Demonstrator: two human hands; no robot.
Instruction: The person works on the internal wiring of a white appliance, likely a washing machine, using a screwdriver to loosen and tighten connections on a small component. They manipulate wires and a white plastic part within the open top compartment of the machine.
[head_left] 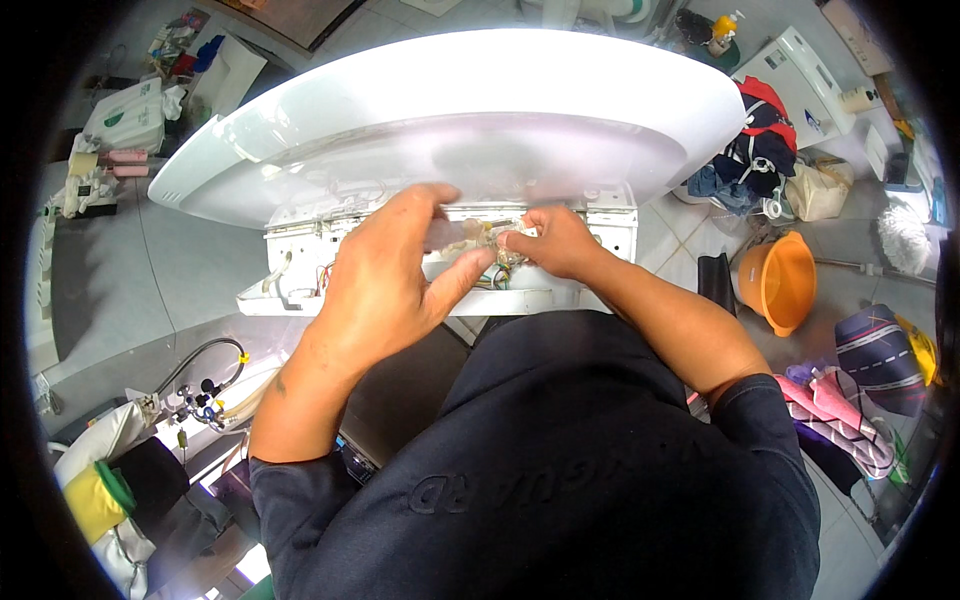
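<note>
Showing just beside the right fingers (542, 217), coloured wires (497, 277)

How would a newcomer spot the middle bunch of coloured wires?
Find the huge white curved cover; in the picture, an open white casing lies just below it. Mid-casing, the coloured wire bunch shows below the right hand. Unlike the other wires, left of the left hand, it lies to that hand's right.
</note>
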